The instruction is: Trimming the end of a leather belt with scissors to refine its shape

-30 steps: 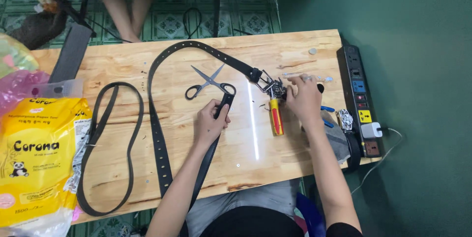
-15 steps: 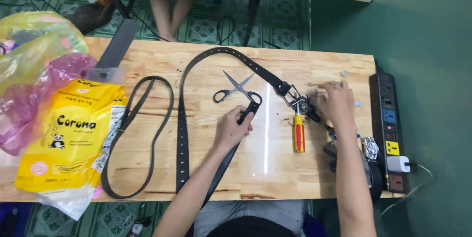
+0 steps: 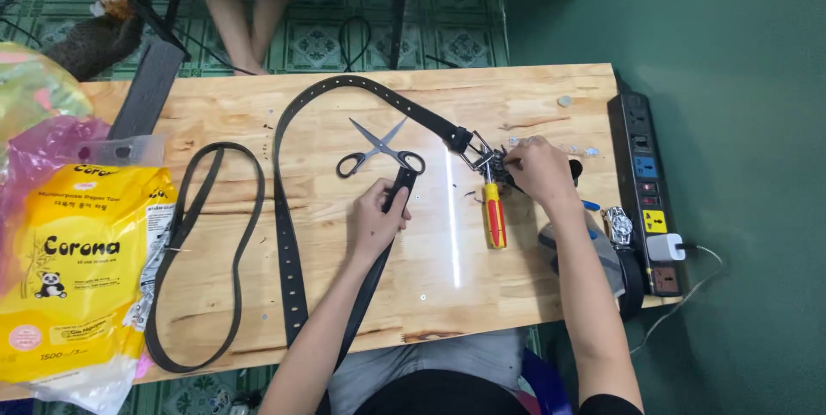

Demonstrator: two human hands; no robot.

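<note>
The left hand [image 3: 376,224] is closed on one end of the belt [image 3: 286,234], thumb and fingers pinching the strap flat against the table [image 3: 516,97]. The right hand [image 3: 538,170], at 3 o'clock from the left, has its fingertips pinched on the buckle [image 3: 477,155] at the belt's other end; whether they grip the metal itself or a small part beside it cannot be told.

Belt position: it runs in a long arch, from the left hand down toward the near table edge, up the left side, over the top at 12 o'clock, and down to the buckle.

Progress, judged from the layout: the buckle already sits on the strap end, so the work there looks well advanced. Punched holes show along the strap. The screwdriver [image 3: 493,215] lies unused at 6 o'clock from the buckle, and the scissors [image 3: 379,153] lie open at 12 o'clock from the left hand.

Count:
- Belts: two, the second [image 3: 202,252] coiled at 9 o'clock.
- Scissors: one.
- Screwdriver: one.
- Power strip [image 3: 641,183]: one, at the table's right edge.
- Yellow bag [image 3: 73,269]: one, far left.
</note>
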